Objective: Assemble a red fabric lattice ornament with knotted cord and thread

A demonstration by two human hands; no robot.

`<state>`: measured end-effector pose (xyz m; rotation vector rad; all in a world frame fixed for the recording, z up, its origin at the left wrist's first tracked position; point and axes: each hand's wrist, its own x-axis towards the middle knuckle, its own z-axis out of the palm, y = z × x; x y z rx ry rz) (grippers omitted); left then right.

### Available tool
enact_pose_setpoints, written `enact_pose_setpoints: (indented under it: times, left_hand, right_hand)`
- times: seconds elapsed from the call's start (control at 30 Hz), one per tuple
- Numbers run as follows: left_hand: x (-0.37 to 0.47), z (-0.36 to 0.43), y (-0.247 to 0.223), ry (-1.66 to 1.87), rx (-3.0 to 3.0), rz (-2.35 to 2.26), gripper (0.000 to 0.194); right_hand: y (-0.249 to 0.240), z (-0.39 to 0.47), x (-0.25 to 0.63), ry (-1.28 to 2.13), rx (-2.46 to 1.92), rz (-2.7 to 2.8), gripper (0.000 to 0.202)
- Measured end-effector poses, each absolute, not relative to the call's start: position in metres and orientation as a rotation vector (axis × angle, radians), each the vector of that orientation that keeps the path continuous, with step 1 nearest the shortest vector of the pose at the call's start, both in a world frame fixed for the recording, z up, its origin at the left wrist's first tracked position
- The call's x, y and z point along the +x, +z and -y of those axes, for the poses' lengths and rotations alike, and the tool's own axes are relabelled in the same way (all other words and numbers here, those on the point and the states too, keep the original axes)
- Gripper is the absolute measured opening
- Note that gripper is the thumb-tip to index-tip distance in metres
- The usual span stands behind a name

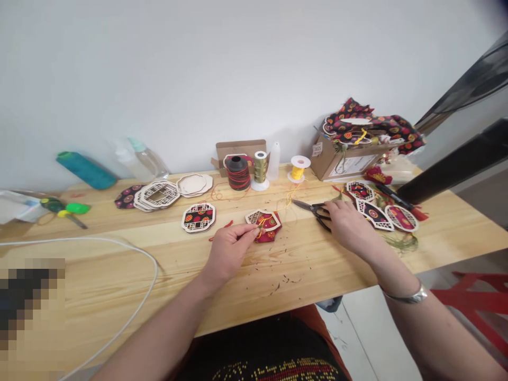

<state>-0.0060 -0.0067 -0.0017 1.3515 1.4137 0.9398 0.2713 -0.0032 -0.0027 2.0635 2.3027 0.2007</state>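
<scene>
My left hand (232, 248) pinches a yellow cord at the left edge of a red patterned fabric piece with a pale wooden lattice frame (271, 219), which lies on the wooden table (174, 280). To the right, my right hand (349, 225) rests over the handles of black scissors (313, 208), fingers bent around them; the blades point left. Yellow thread (291, 196) runs from the framed piece back to a yellow spool (297, 172). Another framed fabric piece (199, 217) lies to the left, with a short red cord (227, 224) between it and the piece at my left hand.
Spools of red (238, 177) and gold thread (260, 169) stand near the wall. A cardboard box (333, 159) of fabric is at the back right, with finished-looking ornaments (375, 214) before it. Wooden frames (160, 194) and a white cable (153, 264) lie left.
</scene>
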Motion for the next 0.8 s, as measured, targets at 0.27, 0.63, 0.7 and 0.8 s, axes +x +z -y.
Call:
enact_pose_setpoints:
  times: [0.27,0.63,0.7,0.8]
  left_hand:
    - [-0.008,0.007,0.000,1.004,1.360,-1.357,0.025]
    - [-0.007,0.010,0.005,1.037,1.414,-1.376,0.022]
    - [-0.008,0.011,0.006,1.041,1.418,-1.388,0.022]
    - [-0.008,0.011,0.007,1.039,1.415,-1.401,0.021]
  right_hand:
    - [0.003,0.002,0.278,0.130,2.003,-2.310,0.021]
    - [0.035,0.041,0.275,-1.537,2.090,-2.442,0.047]
    - [0.033,0.048,0.264,-1.756,1.870,-2.557,0.061]
    - [0.033,0.054,0.249,-1.872,1.701,-2.577,0.063]
